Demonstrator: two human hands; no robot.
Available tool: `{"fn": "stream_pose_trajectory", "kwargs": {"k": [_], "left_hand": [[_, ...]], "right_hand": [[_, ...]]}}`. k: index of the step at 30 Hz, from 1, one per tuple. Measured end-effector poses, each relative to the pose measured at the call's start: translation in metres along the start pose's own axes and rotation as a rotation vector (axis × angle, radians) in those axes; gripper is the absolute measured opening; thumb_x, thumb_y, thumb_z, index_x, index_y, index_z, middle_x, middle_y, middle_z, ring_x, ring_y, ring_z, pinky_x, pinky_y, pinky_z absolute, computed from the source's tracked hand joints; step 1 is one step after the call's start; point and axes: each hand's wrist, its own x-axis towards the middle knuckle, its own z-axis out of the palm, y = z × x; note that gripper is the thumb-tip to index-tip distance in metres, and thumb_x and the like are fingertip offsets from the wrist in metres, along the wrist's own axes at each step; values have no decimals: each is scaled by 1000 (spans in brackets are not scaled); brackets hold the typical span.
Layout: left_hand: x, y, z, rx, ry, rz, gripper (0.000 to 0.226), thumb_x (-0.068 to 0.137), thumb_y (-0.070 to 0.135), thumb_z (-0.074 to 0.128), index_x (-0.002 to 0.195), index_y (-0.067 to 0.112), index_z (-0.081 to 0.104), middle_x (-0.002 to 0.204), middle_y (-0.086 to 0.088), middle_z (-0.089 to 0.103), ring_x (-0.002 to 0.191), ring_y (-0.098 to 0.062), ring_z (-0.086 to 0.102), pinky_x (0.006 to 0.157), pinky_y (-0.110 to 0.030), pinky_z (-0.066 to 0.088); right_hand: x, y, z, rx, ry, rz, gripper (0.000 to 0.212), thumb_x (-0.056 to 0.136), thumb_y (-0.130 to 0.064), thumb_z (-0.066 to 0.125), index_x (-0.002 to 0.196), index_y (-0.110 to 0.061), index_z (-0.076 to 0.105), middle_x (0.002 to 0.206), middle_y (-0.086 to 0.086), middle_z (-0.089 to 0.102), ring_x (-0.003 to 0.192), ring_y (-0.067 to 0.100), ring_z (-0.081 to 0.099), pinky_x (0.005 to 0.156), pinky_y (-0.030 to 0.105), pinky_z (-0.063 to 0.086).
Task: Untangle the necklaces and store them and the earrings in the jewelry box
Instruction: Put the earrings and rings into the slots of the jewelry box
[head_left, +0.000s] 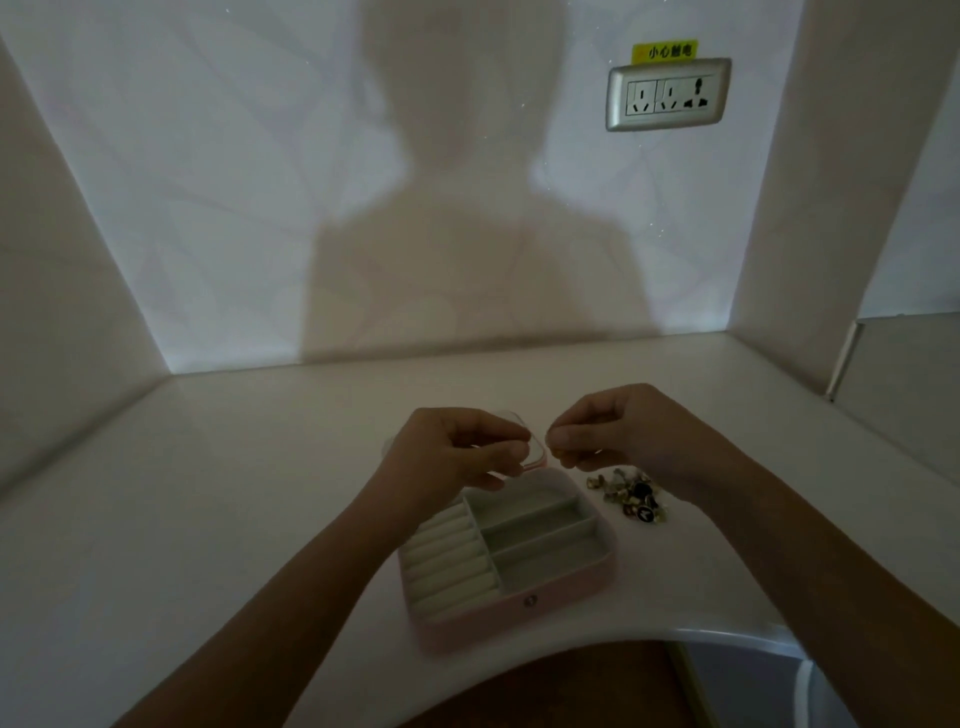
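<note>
- A pink round-cornered jewelry box (519, 608) lies open on the smooth white table (208, 519), close to the table's curved front edge. Its front wall bears 1 small round snap.
- Inside, the pale grey lining is divided. A bank of padded ring rolls (447, 561) fills the left part, and 3 long compartments lie one behind another on the right.
- The box's pink-rimmed lid (537, 457) is folded back behind it, mostly hidden by the left hand.
- A small heap of gold-toned and dark earrings (631, 496) sits on the table just right of the box's back corner. It is apart from the box and lies under the right wrist.
- The left hand (457, 452) hovers over the back of the box, fingers curled and thumb stretched toward the other hand. In the dim light I cannot tell whether its grip holds anything.
- The right hand (618, 431) hovers above the table, near the left one. Its grip is narrow, with thumb and forefinger pinching a tiny pale piece (551, 440), possibly part of a thin necklace but too small to make out.
- On the wall behind, a silver-framed wall socket (667, 93) sits at the upper right, with a yellow label (665, 51) touching its top edge.
- A person's shadow (467, 234) falls across the middle of the wall.
</note>
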Motion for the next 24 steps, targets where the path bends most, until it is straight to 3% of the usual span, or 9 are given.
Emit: {"fn": "stream_pose_trajectory", "kwargs": {"k": [7,14,19,24], "left_hand": [[0,-6,7,-70,4,-3,13,77,7,70,89,9,71,77,-5,74,70,-14,70,61,-19,55],[4,-5,9,-73,-11,-80,16,78,3,70,94,8,70,81,-10,73,69,-12,70,59,-18,53],[10,-6,6,302,-30,-36,11,79,10,71,84,20,69,77,5,70,58,2,63,56,-10,50],[7,-11,10,689,-75,76,11,83,22,68,93,26,70,79,20,60,69,10,54,62,5,38]], "right_hand": [[2,5,15,182,1,65,14,70,-14,73,77,-5,66,67,8,70,63,15,68,56,18,52],[2,11,17,64,50,-14,6,76,-8,74,79,-5,70,70,10,72,64,15,68,59,19,52],[1,19,3,-301,186,-72,3,82,-18,71,82,-16,73,72,-3,73,67,5,68,62,13,51],[-8,33,-33,-579,245,-32,9,84,-22,68,82,-29,70,79,-17,68,73,-8,61,66,8,42]]}}
